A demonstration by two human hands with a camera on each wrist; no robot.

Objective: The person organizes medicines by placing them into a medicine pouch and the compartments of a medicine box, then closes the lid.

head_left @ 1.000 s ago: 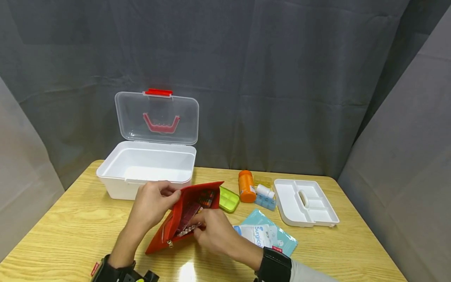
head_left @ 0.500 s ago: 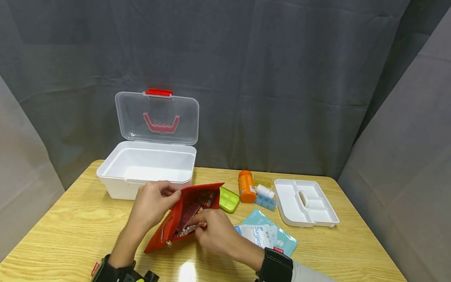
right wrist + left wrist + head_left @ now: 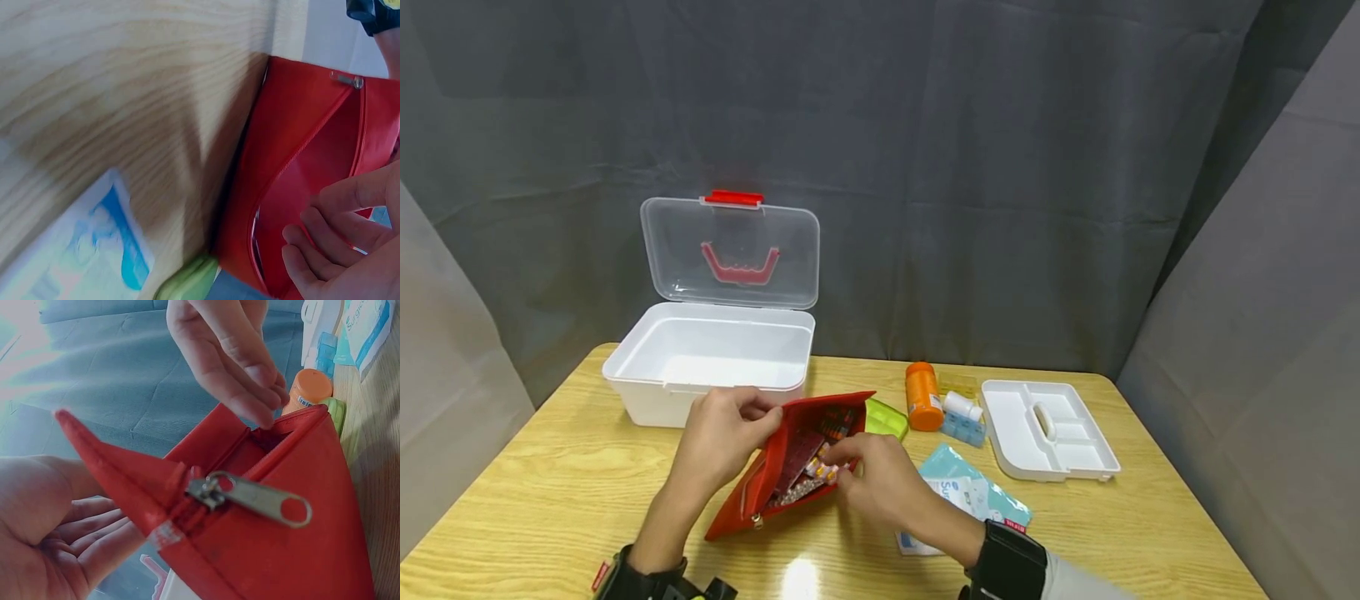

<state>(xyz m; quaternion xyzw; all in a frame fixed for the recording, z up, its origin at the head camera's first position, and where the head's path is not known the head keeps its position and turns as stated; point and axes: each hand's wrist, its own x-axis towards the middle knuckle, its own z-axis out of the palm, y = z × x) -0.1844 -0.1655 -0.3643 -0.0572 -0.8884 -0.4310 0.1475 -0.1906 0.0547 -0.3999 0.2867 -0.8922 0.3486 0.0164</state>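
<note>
In the head view a red zip pouch [image 3: 737,504] stands tilted on the table, its mouth spread wide. My left hand [image 3: 730,429] pinches the pouch's upper left edge between thumb and fingers. At the right side of the mouth is my right hand [image 3: 883,483], fingers loosely bent with nothing between them. Inside lie a blister pack of yellow-and-white pills [image 3: 822,471], a silvery blister strip [image 3: 793,493] and a dark red pack [image 3: 803,454]. A metal zipper pull [image 3: 269,501] hangs near the left end in the left wrist view.
Behind the pouch stands a white box [image 3: 651,406] with its clear lid [image 3: 730,221] raised. To the right are a lime-green case [image 3: 886,418], an orange bottle [image 3: 923,398], a small white bottle [image 3: 962,406], a blue pill box [image 3: 962,428], teal packet [image 3: 1006,502], white packet [image 3: 951,490] and divided tray [image 3: 1022,462].
My right hand has drawn back to the right from inside the pouch, letting go of the packs and uncovering the yellow-and-white pills. My left hand keeps its hold on the pouch edge.
</note>
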